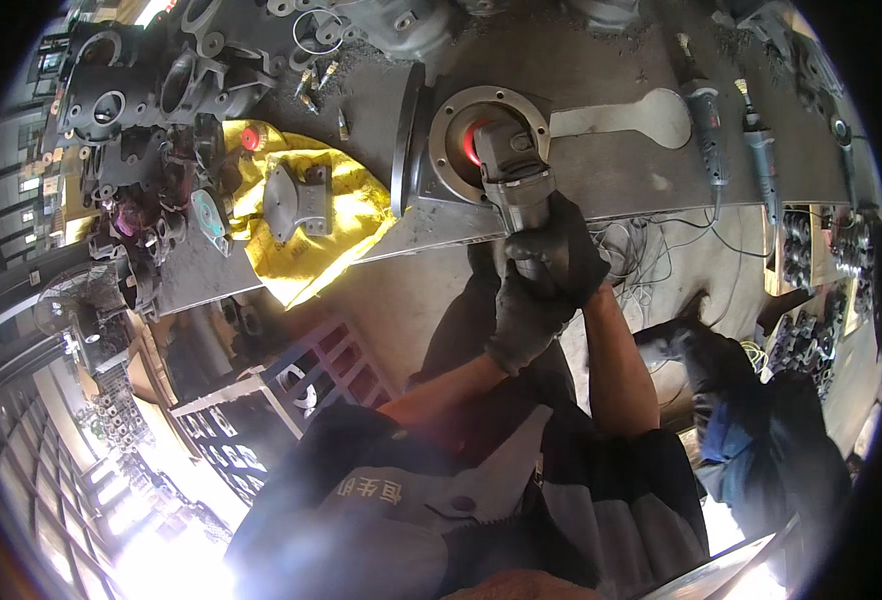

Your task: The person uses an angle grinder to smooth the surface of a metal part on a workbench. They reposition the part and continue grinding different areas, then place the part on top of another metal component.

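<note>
I hold a grey angle grinder (pixel 514 195) over a round metal flange (pixel 448 160) with bolt holes around its rim. The grinder's head lies across the flange's opening, and a red disc (pixel 475 143) shows beside it. My right hand (pixel 573 250), in a black glove, is wrapped round the tool's body. Lower on the handle, my left hand (pixel 526 318) is closed too, also gloved. Part of the flange and the exact contact of the disc are hidden behind the tool. A dark upright plate (pixel 409 140) is just left of the flange.
A paddle-shaped metal piece (pixel 651 118) lies right of the flange, with two corded hand tools (pixel 703 125) beyond it. A yellow cloth (pixel 361 190) carries a grey casting (pixel 296 200). Dark castings (pixel 176 85) crowd the bench's left. Another person (pixel 751 420) is at the right; cables (pixel 651 250) hang below the bench.
</note>
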`<state>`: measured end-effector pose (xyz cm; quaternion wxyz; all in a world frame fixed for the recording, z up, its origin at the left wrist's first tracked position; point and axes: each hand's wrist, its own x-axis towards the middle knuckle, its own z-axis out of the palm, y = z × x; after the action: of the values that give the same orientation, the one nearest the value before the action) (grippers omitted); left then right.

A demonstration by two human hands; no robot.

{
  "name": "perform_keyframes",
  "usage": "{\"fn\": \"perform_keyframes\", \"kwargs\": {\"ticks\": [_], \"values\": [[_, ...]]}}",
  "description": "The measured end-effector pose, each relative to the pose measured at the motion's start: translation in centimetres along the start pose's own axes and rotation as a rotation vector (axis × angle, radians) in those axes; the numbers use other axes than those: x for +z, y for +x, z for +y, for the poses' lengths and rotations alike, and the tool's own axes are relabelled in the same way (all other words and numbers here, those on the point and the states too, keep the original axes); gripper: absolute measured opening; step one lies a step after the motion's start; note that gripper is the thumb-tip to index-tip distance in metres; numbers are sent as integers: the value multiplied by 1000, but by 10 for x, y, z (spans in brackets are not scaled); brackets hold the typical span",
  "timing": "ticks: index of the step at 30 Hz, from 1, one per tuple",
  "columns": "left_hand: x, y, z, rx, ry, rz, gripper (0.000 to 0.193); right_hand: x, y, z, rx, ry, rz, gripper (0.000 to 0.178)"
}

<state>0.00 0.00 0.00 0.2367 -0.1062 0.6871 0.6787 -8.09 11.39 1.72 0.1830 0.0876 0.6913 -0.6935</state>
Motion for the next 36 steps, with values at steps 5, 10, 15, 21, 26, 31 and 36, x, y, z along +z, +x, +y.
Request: {"fn": "perform_keyframes", "kwargs": {"ticks": [5, 10, 15, 21, 26, 31, 36], "values": [[10, 6, -3, 89, -64, 71, 70, -1, 7, 4, -96, 31, 23, 56], [9, 4, 5, 76, 73, 70, 67, -6, 7, 2, -47, -38, -13, 57], [7, 3, 7, -17, 182, 51, 70, -9, 5, 0, -29, 75, -45, 57], [9, 7, -2, 88, 263, 112, 81, -6, 6, 3, -76, 106, -27, 55], [7, 11, -5, 149, 220, 148, 82, -3, 11, 8, -48, 142, -6, 55], [1, 7, -4, 46, 130, 52, 74, -2, 16, 7, -107, 47, 1, 54], [1, 8, -5, 51, 131, 81, 72, -2, 9, 5, -91, 2, 24, 53]]}}
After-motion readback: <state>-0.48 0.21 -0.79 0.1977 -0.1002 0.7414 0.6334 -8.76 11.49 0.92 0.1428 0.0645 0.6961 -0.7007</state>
